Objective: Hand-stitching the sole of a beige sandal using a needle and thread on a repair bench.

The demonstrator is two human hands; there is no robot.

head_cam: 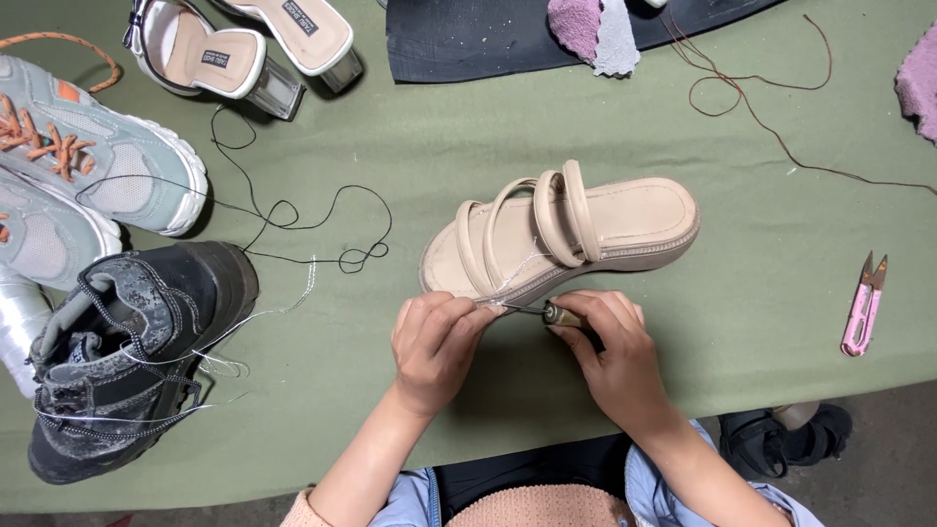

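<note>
Green cloth-covered bench (488, 146): bears all items. Beige strappy platform sandal (586, 229): long axis left-right, lying just beyond both hands, sole edge toward them. Left hand (434, 346): grip pinched on thin white thread (498, 304) at the sole edge. Right hand (610, 356): grip clenched round brown-handled metal awl (556, 313), tip pointing left into the sole.

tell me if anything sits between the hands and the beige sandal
Nothing visible does. The left hand pinches clear thread right at the edge of the beige sandal, and the right hand holds a sewing awl whose tip points at that same spot. The black thread and pink snips lie off to the sides.
</note>
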